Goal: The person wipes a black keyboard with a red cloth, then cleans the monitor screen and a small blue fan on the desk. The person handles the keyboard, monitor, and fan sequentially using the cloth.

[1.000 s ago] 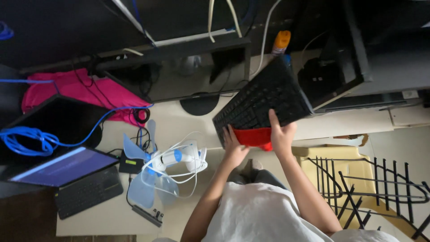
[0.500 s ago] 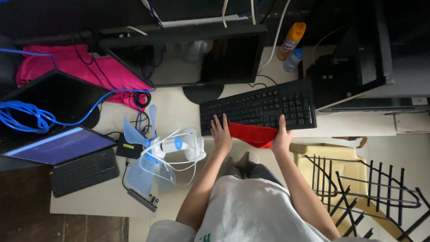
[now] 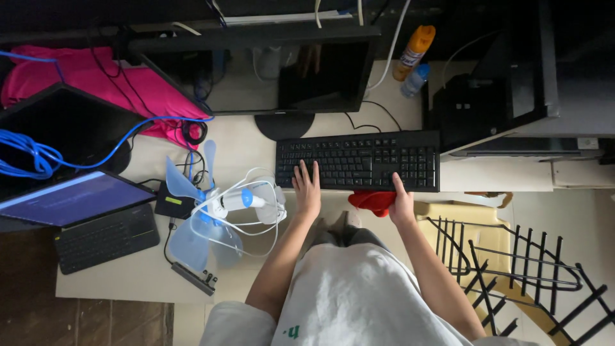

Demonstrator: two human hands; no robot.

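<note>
— Where are the hands relative to the black keyboard [image 3: 359, 160]?

— Both at its near edge. The left hand [image 3: 307, 188] lies flat on the keyboard's lower left part, fingers stretched out over the keys, palm down. Its grip is released: nothing is grasped, it only touches the keys.

— And the other one?

— The right hand [image 3: 401, 202] sits at the keyboard's lower right edge, fingers pointing up onto the last rows of keys. Just under that edge, between the hands and closer to the right one, lies a red cloth [image 3: 373, 200]. The right hand touches the cloth's side; whether the thumb pinches it I cannot tell, since the cloth hides that part of the hand. The fingers that show are extended, not clenched.

— Where does the keyboard itself lie?

— Flat on the pale tabletop [image 3: 487, 174], straight, right in front of the dark monitor [image 3: 291, 74], whose round foot stands just behind the keyboard's left end.

— What else is around the keyboard?

— To its left, a small white and blue fan [image 3: 221, 208] with loops of white cable, lying on the tabletop. Farther left, a laptop [image 3: 80, 208] with a lit screen. Behind the keyboard's right end, an orange spray can [image 3: 414, 51] beside a dark box-shaped device [image 3: 487, 96].
</note>
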